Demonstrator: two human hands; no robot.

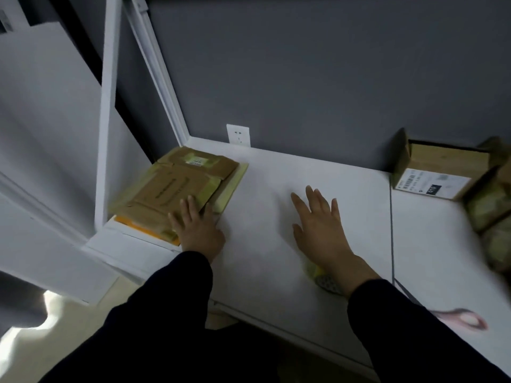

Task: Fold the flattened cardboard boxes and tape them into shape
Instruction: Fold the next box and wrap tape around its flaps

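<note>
A small packing or mailroom corner is suggested by a white laminate worktable [304, 183], stacked flattened brown cardboard boxes [177, 186] and a shipping-labelled carton [437, 172].

A white table [276, 175] meets a grey wall [318, 64] bearing a white socket [238, 134]; pink-handled scissors [461, 320] lie at its near right.

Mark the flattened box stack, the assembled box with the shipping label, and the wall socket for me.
flattened box stack [177, 186]: head view, on the top sheet's brown face.
assembled box [442, 161]: head view, on its inner wall above the label.
wall socket [238, 135]: head view, on the white faceplate's middle.
</note>
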